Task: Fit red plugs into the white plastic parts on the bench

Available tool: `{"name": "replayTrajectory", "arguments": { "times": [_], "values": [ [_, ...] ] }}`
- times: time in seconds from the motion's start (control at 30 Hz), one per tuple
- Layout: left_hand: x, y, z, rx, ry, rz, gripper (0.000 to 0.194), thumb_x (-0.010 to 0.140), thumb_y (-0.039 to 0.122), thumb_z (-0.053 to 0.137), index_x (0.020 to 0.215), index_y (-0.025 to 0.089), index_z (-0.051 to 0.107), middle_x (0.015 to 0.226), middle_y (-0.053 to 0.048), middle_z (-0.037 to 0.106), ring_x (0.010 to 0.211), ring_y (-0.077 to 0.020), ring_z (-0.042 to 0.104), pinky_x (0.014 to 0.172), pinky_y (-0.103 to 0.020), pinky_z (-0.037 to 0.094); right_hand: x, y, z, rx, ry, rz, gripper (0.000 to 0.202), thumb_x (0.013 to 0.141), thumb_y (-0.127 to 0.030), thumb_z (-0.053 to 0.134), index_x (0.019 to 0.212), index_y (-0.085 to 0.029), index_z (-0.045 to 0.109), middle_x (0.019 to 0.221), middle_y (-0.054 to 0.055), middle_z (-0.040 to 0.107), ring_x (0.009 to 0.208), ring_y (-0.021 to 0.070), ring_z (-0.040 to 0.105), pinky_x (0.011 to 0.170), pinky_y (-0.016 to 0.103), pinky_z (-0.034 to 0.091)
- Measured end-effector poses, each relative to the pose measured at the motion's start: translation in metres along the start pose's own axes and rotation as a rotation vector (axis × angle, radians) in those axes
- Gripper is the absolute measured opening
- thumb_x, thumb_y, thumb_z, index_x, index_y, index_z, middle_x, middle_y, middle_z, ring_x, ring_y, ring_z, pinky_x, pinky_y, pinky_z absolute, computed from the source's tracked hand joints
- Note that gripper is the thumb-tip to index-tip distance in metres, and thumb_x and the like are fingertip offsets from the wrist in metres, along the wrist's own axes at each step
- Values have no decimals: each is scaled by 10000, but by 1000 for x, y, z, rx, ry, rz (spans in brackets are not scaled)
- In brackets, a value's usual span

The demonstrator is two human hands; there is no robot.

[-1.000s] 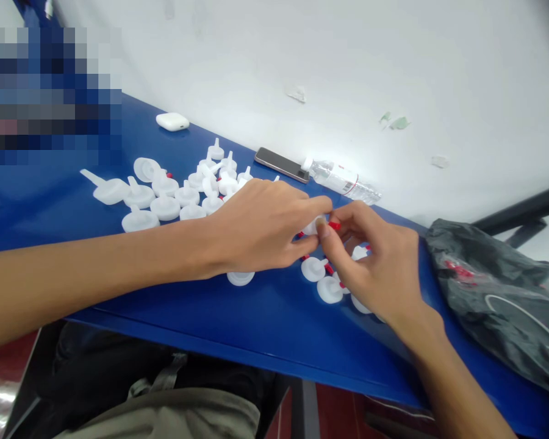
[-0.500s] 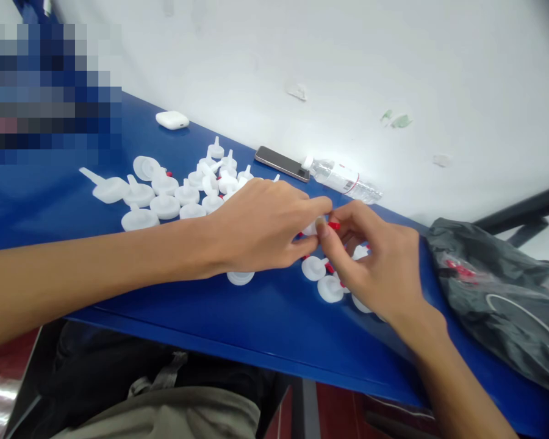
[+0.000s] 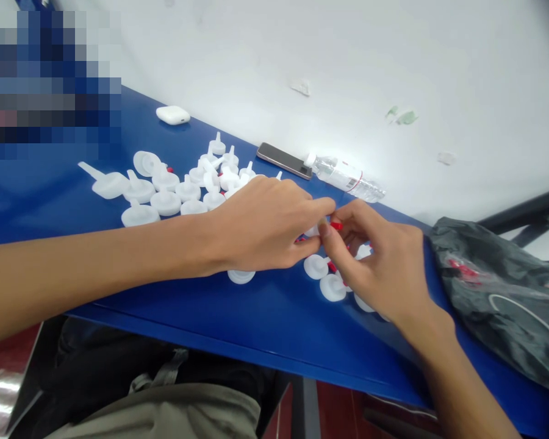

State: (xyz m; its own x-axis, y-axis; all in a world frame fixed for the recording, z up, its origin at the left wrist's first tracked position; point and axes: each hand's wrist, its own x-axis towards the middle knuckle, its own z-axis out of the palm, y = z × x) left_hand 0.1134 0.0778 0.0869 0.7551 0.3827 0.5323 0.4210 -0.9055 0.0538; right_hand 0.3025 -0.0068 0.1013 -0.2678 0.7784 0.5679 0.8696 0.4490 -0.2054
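My left hand [image 3: 268, 225] is closed, its fingers around a white plastic nozzle cap [image 3: 312, 230] that is mostly covered. Touching those fingers, my right hand [image 3: 382, 259] pinches at a small red tip cap [image 3: 336, 225] at the nozzle's end. Whether the tip is seated on the nozzle is hidden by the fingertips. Under and beside my right hand lie several white nozzle caps [image 3: 333, 288] with red tips. Left of my hands, many more white nozzle caps [image 3: 165, 202] are spread out, mostly with spouts upward, with a few red bits among them.
The blue table [image 3: 256, 329] meets a white wall. Along the wall lie a white earbud case [image 3: 172, 115], a phone [image 3: 284, 161] and a clear plastic bottle [image 3: 345, 177] on its side. A dark grey plastic bag [image 3: 507, 311] with a packet of red pieces [image 3: 464, 271] sits at the right.
Both hands keep nearly the same pose at the nozzle cap and red tip. The view has shifted very slightly.
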Motion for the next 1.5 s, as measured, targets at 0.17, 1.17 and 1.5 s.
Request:
{"name": "replayTrajectory", "arguments": {
  "times": [0.17, 1.17, 1.5],
  "values": [
    [1, 0, 0, 50, -16, 10, 124, 980, 308, 646, 895, 218, 632, 670, 24, 648, 580, -183, 610, 504, -339, 233, -2, 2, -1, -34, -29, -4, 168, 1007, -226, 668, 872, -263, 573, 586, -90, 615, 475, 104, 580, 501, 231, 441],
    [1, 2, -1, 101, -73, 15, 132, 977, 324, 625, 888, 226, 624, 655, 3, 620, 543, -184, 542, 511, -341, 214, -2, 4, -3, -114, -77, -31, 212, 1012, -265, 631, 811, -241, 568, 578, -81, 608, 463, 95, 591, 482, 256, 386],
    [3, 2, -2, 130, -103, 5, 119, 985, 321, 616, 912, 226, 617, 663, 11, 597, 556, -185, 533, 525, -328, 207, -2, 3, -4, -141, -94, -36, 207, 1009, -257, 616, 810, -233, 563, 577, -86, 603, 468, 87, 588, 495, 244, 379]
  ]
}}
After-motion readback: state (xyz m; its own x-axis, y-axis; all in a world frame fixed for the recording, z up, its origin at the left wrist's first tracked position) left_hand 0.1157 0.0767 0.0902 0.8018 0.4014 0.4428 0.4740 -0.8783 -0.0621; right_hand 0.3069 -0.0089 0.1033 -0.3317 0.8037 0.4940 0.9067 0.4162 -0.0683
